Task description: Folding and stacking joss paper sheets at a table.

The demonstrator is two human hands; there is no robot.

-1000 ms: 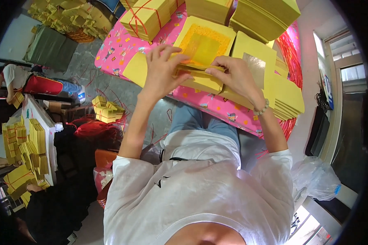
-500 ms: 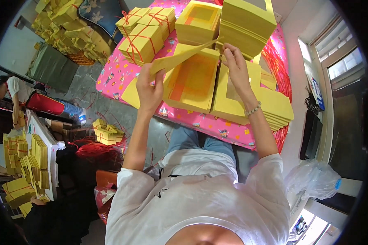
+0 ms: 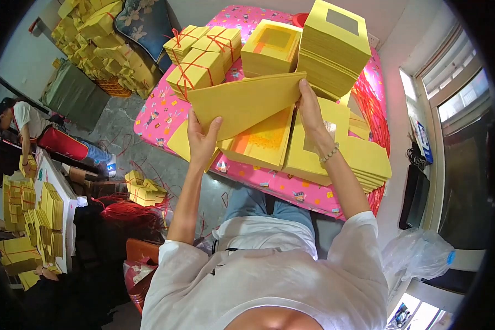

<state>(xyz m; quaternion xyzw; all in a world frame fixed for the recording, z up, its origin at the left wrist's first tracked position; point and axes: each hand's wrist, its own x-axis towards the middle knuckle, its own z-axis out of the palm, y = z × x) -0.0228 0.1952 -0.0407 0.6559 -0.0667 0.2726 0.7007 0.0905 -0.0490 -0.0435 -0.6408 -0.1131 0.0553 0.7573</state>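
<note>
A flat yellow paper sheet (image 3: 247,102) is held up in front of me, its broad plain face showing and its right end higher. My left hand (image 3: 202,137) pinches its lower left part, thumb on the near face. At the upper right corner my right hand (image 3: 312,110), with a beaded bracelet at the wrist, has its fingers closed on the edge. Just beneath lies a stack of yellow paper (image 3: 258,158) with an orange print on top, partly covered by the sheet. A second yellow stack (image 3: 308,158) with a grey rectangle stands beside it, under my right forearm.
The table has a pink patterned cloth (image 3: 280,192). Tied yellow bundles (image 3: 198,69) stand at far left, tall stacks (image 3: 335,49) at the back. Red strands (image 3: 377,104) hang along the right edge. To the left, a person (image 3: 30,124) works at a white table (image 3: 66,203).
The sheet has turned from nearly edge-on to showing its broad face. My right hand, earlier by its far tip, now grips the right end. The view has shifted slightly.
</note>
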